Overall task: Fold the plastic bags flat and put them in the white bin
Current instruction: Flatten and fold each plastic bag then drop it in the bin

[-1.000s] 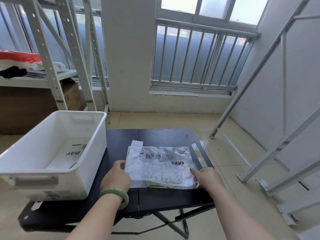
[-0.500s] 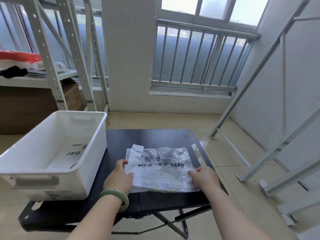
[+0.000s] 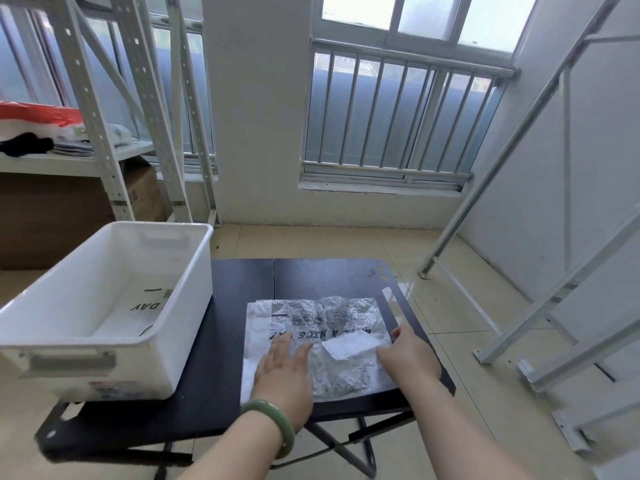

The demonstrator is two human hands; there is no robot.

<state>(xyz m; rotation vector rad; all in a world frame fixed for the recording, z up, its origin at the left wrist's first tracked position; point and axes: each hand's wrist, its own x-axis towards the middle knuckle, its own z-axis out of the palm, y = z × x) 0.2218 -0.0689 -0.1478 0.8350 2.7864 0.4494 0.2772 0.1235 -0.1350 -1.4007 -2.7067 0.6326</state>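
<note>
A translucent white plastic bag point(image 3: 322, 327) with black print lies spread flat on the black folding table point(image 3: 239, 278). My left hand point(image 3: 285, 372), with a green bangle on the wrist, rests palm down on the bag's near left part, fingers spread. My right hand point(image 3: 408, 358) presses on the bag's near right edge, fingers curled over the plastic. A small white flap point(image 3: 348, 344) sits between the hands. The white bin point(image 3: 104, 306) stands on the table's left side and holds a flat printed bag point(image 3: 138, 313) at its bottom.
Metal shelving point(image 3: 90, 109) stands at the back left with cardboard boxes point(image 3: 55, 216) below and red and white items on the shelf. Another metal rack point(image 3: 554, 237) leans along the right wall. A barred window point(image 3: 398, 116) is ahead. Tiled floor surrounds the table.
The bag has been laid out flatter and wider on the table. My left hand went from gripping the bag's left edge to lying open on top of it; my right hand stayed at the right edge.
</note>
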